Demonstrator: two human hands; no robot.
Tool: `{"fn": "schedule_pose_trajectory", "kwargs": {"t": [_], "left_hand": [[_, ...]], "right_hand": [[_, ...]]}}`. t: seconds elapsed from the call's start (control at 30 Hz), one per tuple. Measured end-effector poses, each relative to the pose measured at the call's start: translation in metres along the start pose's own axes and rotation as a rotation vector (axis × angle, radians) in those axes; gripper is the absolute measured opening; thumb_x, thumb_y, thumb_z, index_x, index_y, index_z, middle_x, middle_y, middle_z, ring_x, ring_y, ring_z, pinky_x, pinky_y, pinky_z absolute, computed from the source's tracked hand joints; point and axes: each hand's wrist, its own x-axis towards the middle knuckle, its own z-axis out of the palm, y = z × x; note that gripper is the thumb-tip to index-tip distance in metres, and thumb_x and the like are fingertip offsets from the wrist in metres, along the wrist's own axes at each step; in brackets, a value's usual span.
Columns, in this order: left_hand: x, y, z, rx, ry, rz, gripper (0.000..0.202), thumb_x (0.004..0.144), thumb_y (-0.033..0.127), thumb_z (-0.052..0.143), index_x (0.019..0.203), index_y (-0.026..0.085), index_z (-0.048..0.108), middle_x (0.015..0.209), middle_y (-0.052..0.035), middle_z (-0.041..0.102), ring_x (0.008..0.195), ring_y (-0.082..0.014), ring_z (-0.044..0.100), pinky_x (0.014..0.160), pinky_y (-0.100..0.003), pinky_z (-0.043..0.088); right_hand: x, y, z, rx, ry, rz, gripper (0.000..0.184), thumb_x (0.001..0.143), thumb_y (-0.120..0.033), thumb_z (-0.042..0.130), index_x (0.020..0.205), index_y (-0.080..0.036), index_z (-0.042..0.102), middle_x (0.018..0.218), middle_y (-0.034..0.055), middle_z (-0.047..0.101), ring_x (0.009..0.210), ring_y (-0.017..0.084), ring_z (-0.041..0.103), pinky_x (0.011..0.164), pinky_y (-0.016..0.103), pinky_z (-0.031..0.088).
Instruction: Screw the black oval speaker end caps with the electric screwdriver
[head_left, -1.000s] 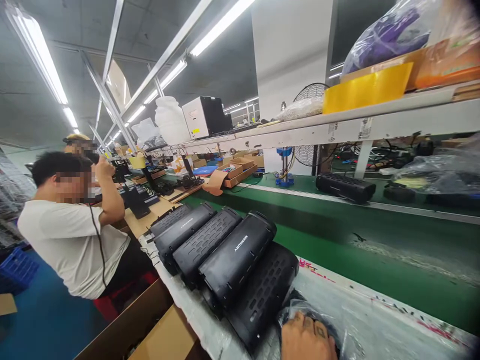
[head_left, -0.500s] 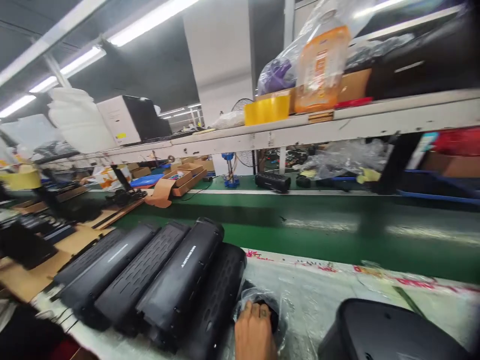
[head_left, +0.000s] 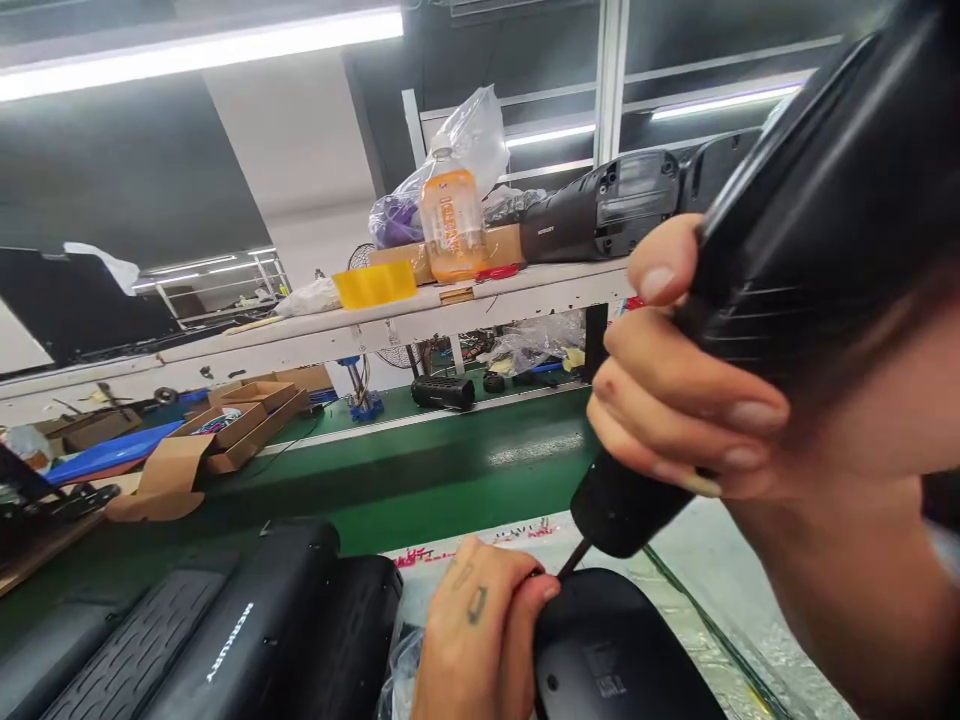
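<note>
A black electric screwdriver (head_left: 817,220) slants down from the upper right, with my right hand (head_left: 682,390) wrapped round its lower body. Its thin bit (head_left: 574,558) points at the upper left edge of a black plastic housing (head_left: 630,655). My left hand (head_left: 476,625) is at that edge, thumb and fingers pinched beside the bit's tip. What the pinch holds, if anything, is hidden. A screw hole shows in the housing's end face. Left of my left hand lie several black speaker bodies (head_left: 247,620), one lettered MERKURY. Clear plastic (head_left: 405,650) shows between them and my hand.
Beyond the work surface runs a green conveyor belt (head_left: 442,490). A shelf (head_left: 300,350) above it carries an orange-labelled bottle (head_left: 452,220), yellow tape (head_left: 375,285) and black speakers (head_left: 600,215). Cardboard boxes (head_left: 255,420) and a blue stand (head_left: 362,390) stand across the belt.
My left hand has left the plastic-lined spot beside the speakers and moved to the housing's edge. My right hand has come into view with the electric screwdriver. The view has turned right.
</note>
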Motion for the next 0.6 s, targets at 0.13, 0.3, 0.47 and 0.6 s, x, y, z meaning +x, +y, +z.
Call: {"fn": "schedule_pose_trajectory", "kwargs": {"t": [0.13, 0.3, 0.47, 0.6], "left_hand": [[0.010, 0.009, -0.017, -0.055, -0.034, 0.118, 0.015, 0.105, 0.018, 0.048, 0.097, 0.018, 0.060, 0.078, -0.0017, 0.068, 0.069, -0.0140, 0.059, 0.065, -0.024, 0.050], [0.013, 0.016, -0.015, -0.028, -0.016, 0.169, 0.021, 0.107, 0.016, 0.037, 0.099, 0.017, 0.057, 0.078, -0.0020, 0.068, 0.066, -0.0131, 0.059, 0.061, -0.024, 0.049], [0.014, 0.019, -0.012, -0.083, 0.043, 0.155, 0.016, 0.106, 0.021, 0.048, 0.092, 0.017, 0.055, 0.072, 0.0002, 0.063, 0.065, -0.0121, 0.053, 0.060, -0.024, 0.046], [0.014, 0.019, -0.010, -0.077, 0.068, 0.148, 0.017, 0.106, 0.021, 0.048, 0.090, 0.017, 0.054, 0.072, 0.0007, 0.061, 0.066, -0.0115, 0.051, 0.063, -0.025, 0.046]], "right_hand": [[0.002, 0.004, -0.005, -0.008, -0.080, -0.027, 0.117, 0.073, -0.086, -0.031, 0.101, -0.013, 0.056, 0.060, -0.0031, 0.040, 0.051, 0.007, 0.048, 0.053, 0.019, 0.049], [-0.003, 0.011, -0.016, 0.113, -0.091, -0.026, 0.129, 0.065, -0.087, -0.036, 0.110, -0.011, 0.058, 0.067, -0.0018, 0.046, 0.060, 0.009, 0.055, 0.059, 0.021, 0.053], [-0.004, 0.013, -0.019, 0.116, -0.077, 0.005, 0.125, 0.072, -0.090, -0.032, 0.109, -0.013, 0.060, 0.065, -0.0025, 0.047, 0.055, 0.009, 0.053, 0.056, 0.021, 0.050], [0.000, 0.010, -0.015, 0.145, -0.100, 0.031, 0.124, 0.075, -0.091, -0.029, 0.111, -0.013, 0.060, 0.068, -0.0017, 0.051, 0.060, 0.010, 0.058, 0.060, 0.023, 0.055]]}}
